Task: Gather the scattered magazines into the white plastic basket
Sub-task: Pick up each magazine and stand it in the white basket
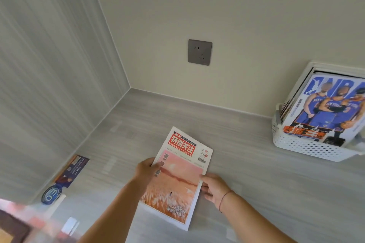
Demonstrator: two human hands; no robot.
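Note:
A magazine with a pink-orange cover and a red title block (177, 179) sits in the middle of the grey surface, held at both long edges. My left hand (147, 169) grips its left edge, thumb on the cover. My right hand (214, 188) grips its right edge, a thin red cord on the wrist. The white plastic basket (308, 147) stands at the far right against the wall, holding several magazines; the front one is a basketball magazine (325, 108) with blue-uniformed players, leaning out over the rim.
A dark blue booklet (72, 170) and a round blue badge (50, 195) lie along the left wall. A blurred red and brown object (17, 223) fills the bottom left corner. A grey wall socket (199, 52) sits on the back wall.

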